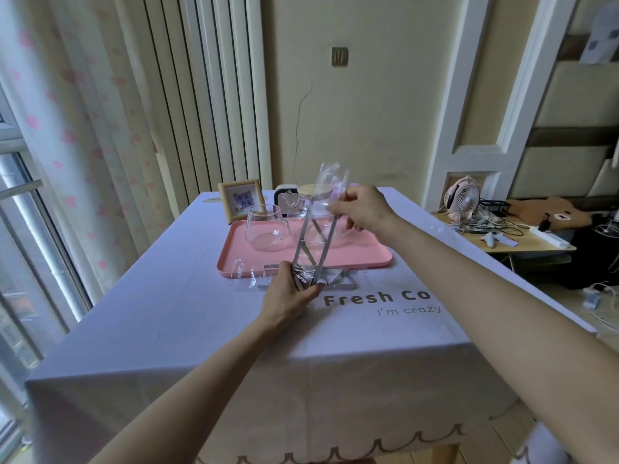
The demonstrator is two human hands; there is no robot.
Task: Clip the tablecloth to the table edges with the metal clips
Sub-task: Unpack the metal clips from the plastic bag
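A pale lilac tablecloth with dark lettering covers the table and hangs over its near edge. My left hand grips the bottom end of a clear plastic bag that holds a long metal clip, standing tilted above the cloth. My right hand pinches the bag near its top. More metal clips lie flat on the cloth just behind my left hand, beside an empty clear wrapper.
A pink tray holds a glass pitcher and another glass vessel. Behind it stand a small framed picture and a lidded jar. A cluttered side table with a pink fan stands at the right.
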